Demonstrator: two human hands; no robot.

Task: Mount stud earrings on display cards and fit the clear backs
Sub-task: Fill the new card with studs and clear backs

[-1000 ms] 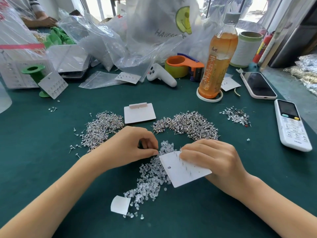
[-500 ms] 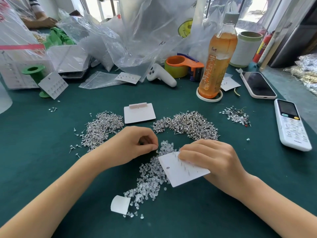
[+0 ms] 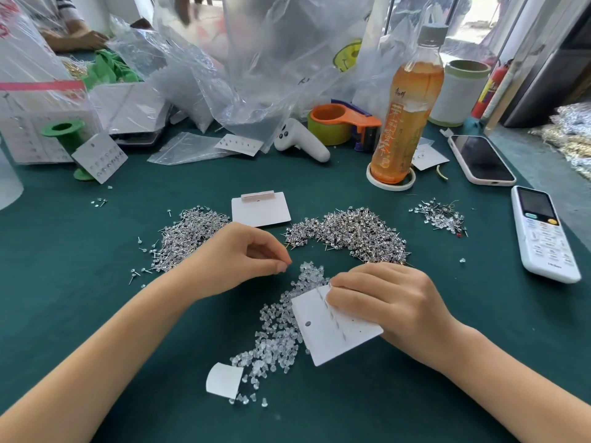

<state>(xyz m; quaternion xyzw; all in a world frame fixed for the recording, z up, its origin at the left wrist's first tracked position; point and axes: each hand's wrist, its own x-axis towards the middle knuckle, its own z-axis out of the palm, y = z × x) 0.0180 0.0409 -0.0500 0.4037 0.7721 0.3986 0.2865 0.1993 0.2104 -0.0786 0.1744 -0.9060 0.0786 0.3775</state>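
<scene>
Right hand [image 3: 387,302] is found gripping a white display card [image 3: 332,327], fingers curled over its upper right edge; the card is tilted above the clear backs pile [image 3: 281,327]. Left hand [image 3: 236,257] is held just left of the card, thumb and forefinger pinched together; whether a back is held cannot be told. Stud earrings [image 3: 351,235] are heaped beyond both hands on the green table [image 3: 80,314].
</scene>
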